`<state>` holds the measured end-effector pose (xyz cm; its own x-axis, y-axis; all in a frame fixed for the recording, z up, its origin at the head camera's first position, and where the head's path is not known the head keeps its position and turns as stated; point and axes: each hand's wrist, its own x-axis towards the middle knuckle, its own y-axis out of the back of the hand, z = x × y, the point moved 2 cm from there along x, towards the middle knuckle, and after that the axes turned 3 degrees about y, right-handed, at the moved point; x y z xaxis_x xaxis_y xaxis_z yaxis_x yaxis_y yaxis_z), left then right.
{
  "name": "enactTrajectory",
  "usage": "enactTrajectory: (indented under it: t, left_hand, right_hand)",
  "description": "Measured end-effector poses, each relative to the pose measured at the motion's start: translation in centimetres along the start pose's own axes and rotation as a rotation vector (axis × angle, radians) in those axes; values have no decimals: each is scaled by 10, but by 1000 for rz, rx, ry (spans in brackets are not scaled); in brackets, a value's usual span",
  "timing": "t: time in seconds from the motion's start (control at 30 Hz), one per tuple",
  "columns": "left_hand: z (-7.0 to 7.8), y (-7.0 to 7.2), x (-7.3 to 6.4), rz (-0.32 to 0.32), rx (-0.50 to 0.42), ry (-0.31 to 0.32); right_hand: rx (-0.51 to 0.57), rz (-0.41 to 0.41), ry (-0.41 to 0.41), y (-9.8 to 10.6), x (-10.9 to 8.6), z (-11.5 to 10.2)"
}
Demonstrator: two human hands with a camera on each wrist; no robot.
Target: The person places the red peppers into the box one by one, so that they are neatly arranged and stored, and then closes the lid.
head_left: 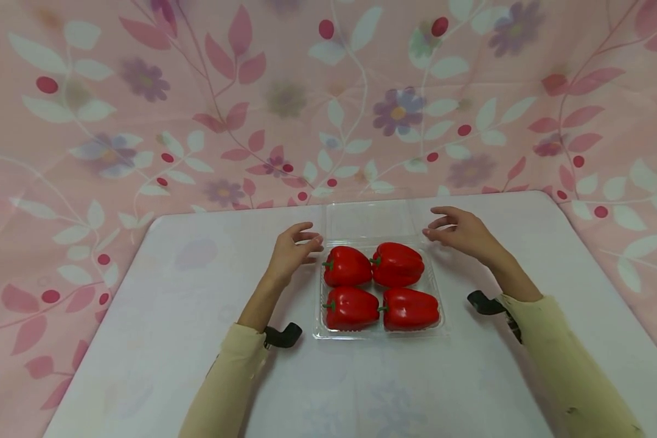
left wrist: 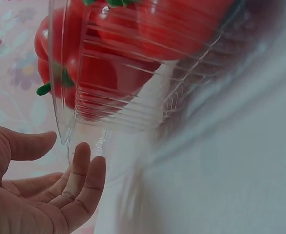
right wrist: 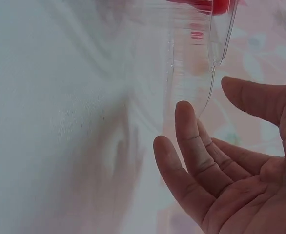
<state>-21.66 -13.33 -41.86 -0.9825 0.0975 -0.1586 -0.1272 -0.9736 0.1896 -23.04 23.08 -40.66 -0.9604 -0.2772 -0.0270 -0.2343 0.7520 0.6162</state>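
Several red bell peppers [head_left: 352,307] with green stems lie in two rows inside a clear plastic clamshell box [head_left: 356,335]. Its transparent lid [head_left: 369,219] is folded back, away from the person. My left hand [head_left: 294,250] is at the box's left side near the hinge, fingers loosely bent and holding nothing. My right hand [head_left: 462,231] hovers by the right side near the lid, also holding nothing. In the left wrist view, the thumb and fingertips [left wrist: 95,170] are close to the box edge; contact is unclear. The right wrist view shows the fingers [right wrist: 187,122] beside the clear plastic.
The box stands on a white-covered table [head_left: 197,365] with rounded far corners. Behind it hangs a pink floral cloth [head_left: 306,91]. Black wrist-worn devices [head_left: 283,335] sit at both sleeve cuffs.
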Motion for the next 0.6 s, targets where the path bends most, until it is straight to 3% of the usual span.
enactTrajectory:
  t: [0.33, 0.6]
  left_hand:
    - [-4, -3, 7, 23, -165, 129]
    - [-9, -4, 10, 29, -278, 164]
  right_hand:
    - [252, -74, -142, -5, 11, 2]
    - [341, -93, -181, -7, 16, 4]
